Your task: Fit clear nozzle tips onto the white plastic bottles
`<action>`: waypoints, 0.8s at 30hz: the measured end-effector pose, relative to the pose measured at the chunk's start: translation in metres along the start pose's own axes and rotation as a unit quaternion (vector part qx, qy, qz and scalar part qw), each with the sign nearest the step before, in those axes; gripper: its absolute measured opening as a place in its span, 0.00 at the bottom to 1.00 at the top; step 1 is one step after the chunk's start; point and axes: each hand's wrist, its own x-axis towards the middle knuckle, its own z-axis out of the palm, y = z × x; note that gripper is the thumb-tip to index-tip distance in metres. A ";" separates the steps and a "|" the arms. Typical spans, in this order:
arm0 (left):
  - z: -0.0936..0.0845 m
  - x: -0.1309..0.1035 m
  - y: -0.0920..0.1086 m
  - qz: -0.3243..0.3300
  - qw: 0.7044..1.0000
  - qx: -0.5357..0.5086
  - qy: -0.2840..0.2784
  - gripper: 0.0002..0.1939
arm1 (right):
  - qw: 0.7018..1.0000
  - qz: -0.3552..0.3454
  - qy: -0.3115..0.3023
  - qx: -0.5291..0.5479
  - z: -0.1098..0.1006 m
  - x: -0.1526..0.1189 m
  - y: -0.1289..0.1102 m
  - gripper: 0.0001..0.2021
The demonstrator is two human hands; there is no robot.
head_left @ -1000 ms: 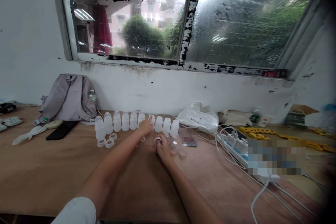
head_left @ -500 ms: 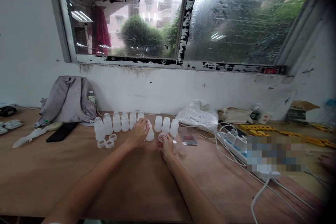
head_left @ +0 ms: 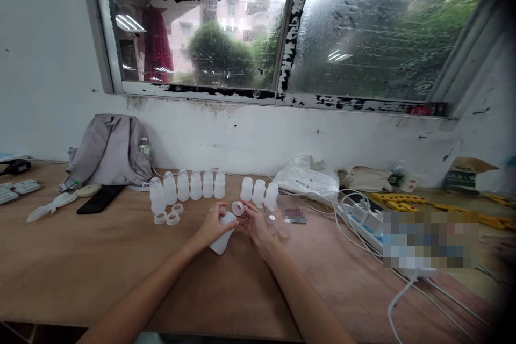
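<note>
My left hand (head_left: 213,227) grips a frosted white baby bottle (head_left: 221,242), tilted with its mouth up to the right. In my right hand (head_left: 258,224) a white screw ring (head_left: 238,208) is pinched by the fingertips, close to the bottle's mouth but apart from it. Several bottles with clear caps (head_left: 183,187) stand in a row behind my left hand. Three bottles without caps (head_left: 258,191) stand behind my right hand. Three loose rings (head_left: 173,218) lie on the table at the left. A small clear-white part (head_left: 284,232) lies right of my right hand.
A grey backpack (head_left: 110,153) and a black phone (head_left: 99,200) are at the left. A plastic bag (head_left: 308,180) lies against the wall. White cables and a power strip (head_left: 371,231) run along the right, near yellow pieces (head_left: 395,200).
My left hand has lifted the bottle from the row's right end, brought it nearer and tilted it. My right hand has raised the ring towards the bottle's mouth.
</note>
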 end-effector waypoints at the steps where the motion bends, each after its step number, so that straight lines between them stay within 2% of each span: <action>1: 0.001 0.000 -0.003 -0.013 1.000 -0.023 -0.008 0.32 | 1.000 0.002 -0.006 -0.010 0.002 -0.002 0.000 0.16; 5: 0.001 -0.003 -0.009 -0.037 0.993 -0.104 -0.045 0.32 | 0.998 -0.002 -0.029 -0.049 0.007 -0.006 -0.001 0.14; 11: -0.005 -0.005 -0.012 -0.044 0.984 -0.165 -0.050 0.31 | 0.994 -0.025 -0.048 -0.096 0.007 -0.003 -0.002 0.13; 16: -0.003 -0.007 -0.010 -0.040 0.977 -0.198 -0.068 0.32 | 0.992 -0.035 -0.069 -0.103 0.007 -0.002 -0.004 0.19; 20: 0.001 -0.010 -0.009 -0.035 0.980 -0.179 -0.076 0.33 | 0.993 -0.051 -0.043 -0.100 0.009 -0.004 -0.007 0.25; 24: 0.004 -0.012 -0.009 -0.052 0.981 -0.163 -0.090 0.34 | 0.992 -0.041 -0.046 -0.108 0.011 -0.006 -0.011 0.13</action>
